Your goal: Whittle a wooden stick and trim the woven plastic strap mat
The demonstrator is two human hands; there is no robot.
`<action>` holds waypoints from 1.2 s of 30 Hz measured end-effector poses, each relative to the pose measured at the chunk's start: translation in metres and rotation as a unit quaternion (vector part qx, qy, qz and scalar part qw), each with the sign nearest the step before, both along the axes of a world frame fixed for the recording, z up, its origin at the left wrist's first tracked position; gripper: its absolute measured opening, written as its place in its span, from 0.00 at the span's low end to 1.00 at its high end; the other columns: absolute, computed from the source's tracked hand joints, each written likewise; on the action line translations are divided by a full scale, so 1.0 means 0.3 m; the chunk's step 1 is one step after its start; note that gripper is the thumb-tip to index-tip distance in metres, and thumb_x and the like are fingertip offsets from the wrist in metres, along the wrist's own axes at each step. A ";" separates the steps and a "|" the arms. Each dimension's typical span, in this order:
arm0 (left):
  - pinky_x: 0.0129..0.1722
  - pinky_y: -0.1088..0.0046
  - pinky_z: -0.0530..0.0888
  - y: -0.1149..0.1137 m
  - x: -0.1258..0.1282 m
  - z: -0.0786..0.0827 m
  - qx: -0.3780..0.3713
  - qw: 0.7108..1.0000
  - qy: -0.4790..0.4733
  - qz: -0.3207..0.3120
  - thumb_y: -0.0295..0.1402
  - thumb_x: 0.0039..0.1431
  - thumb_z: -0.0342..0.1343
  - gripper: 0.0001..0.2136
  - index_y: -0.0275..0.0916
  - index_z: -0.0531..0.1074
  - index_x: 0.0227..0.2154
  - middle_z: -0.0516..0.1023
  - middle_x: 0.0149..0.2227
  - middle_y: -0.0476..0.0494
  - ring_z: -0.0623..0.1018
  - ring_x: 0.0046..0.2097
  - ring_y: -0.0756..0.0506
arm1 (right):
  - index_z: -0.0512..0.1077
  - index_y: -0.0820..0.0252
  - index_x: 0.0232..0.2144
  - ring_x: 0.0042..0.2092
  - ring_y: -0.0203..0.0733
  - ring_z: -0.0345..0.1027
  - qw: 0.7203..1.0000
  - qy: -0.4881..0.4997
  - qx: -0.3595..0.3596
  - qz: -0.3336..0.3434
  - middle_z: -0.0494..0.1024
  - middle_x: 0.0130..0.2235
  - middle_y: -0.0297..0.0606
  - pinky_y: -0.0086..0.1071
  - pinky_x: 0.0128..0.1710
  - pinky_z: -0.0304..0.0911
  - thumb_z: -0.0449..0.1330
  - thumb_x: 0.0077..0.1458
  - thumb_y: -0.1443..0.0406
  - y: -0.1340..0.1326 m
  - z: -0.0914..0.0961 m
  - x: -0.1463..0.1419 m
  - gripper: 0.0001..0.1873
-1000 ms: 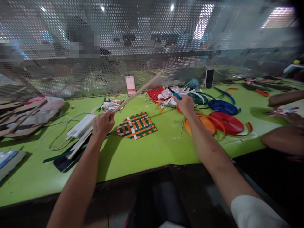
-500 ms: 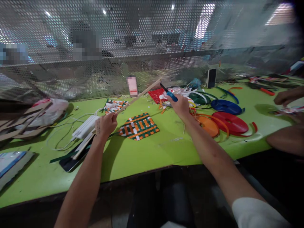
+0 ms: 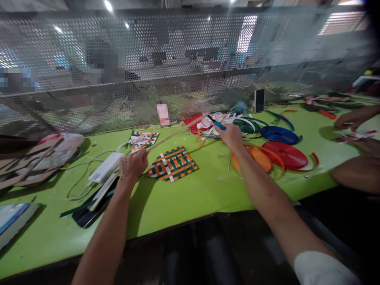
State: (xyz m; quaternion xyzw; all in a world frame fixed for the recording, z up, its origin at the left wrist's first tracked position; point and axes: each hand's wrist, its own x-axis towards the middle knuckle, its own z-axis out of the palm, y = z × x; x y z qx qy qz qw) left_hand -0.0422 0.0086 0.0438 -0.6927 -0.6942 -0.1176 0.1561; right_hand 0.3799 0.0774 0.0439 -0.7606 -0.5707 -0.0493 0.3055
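Observation:
My left hand (image 3: 134, 164) is closed around the near end of a long, thin wooden strip (image 3: 175, 134), which slants up and away to the right above the table. In my right hand (image 3: 233, 136) is a utility knife (image 3: 219, 125) with a blue handle. Its dark blade points left, close to the strip's far end; whether it touches the wood I cannot tell. Below the strip lies a woven mat (image 3: 173, 164) of orange, green and white bands. Behind it is a second woven piece (image 3: 144, 139), partly behind the strip.
Rolls of orange (image 3: 252, 158), red (image 3: 285, 155) and blue strap (image 3: 279, 135) lie on the right. At left are a white power strip (image 3: 106, 168), a phone (image 3: 86, 215) and cardboard (image 3: 26, 166). Another person's hands (image 3: 352, 120) work at far right. A perforated screen (image 3: 178, 91) borders the back.
The strip's far end has dropped slightly. My right hand and the knife have shifted a little to the right. The camera view has tilted slightly up.

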 end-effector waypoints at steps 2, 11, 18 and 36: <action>0.32 0.65 0.52 -0.008 0.004 0.018 0.017 1.000 -0.011 0.021 0.46 0.73 0.39 0.22 0.41 0.77 0.40 0.81 0.34 0.36 0.77 0.35 0.38 | 0.83 0.60 0.38 0.41 0.56 0.75 1.000 0.003 -0.014 -0.005 0.83 0.38 0.54 0.38 0.38 0.61 0.57 0.63 0.41 0.019 -0.011 0.041 0.30; 0.29 0.68 0.58 0.045 -0.002 0.011 -0.122 0.958 -0.259 -0.028 0.46 0.70 0.43 0.22 0.40 0.67 0.23 0.70 0.23 0.42 0.69 0.28 0.44 | 0.78 0.59 0.45 0.42 0.53 0.73 0.993 -0.007 0.094 0.066 0.81 0.39 0.49 0.37 0.38 0.58 0.48 0.68 0.40 -0.006 0.009 -0.087 0.33; 0.20 0.75 0.45 0.038 0.037 -0.012 -0.341 0.749 -0.565 -0.060 0.48 0.68 0.45 0.21 0.43 0.52 0.22 0.46 0.19 0.57 0.46 0.19 0.53 | 0.79 0.56 0.48 0.39 0.53 0.73 0.989 -0.065 0.030 0.127 0.82 0.37 0.47 0.36 0.36 0.56 0.58 0.64 0.45 -0.020 -0.059 -0.178 0.24; 0.15 0.80 0.43 -0.006 0.099 -0.010 -0.540 0.558 -0.612 -0.149 0.44 0.67 0.49 0.19 0.41 0.53 0.22 0.44 0.20 0.56 0.42 0.19 0.55 | 0.81 0.61 0.41 0.39 0.56 0.74 0.996 -0.087 0.032 0.001 0.82 0.38 0.52 0.40 0.37 0.59 0.57 0.60 0.63 0.026 -0.047 -0.059 0.14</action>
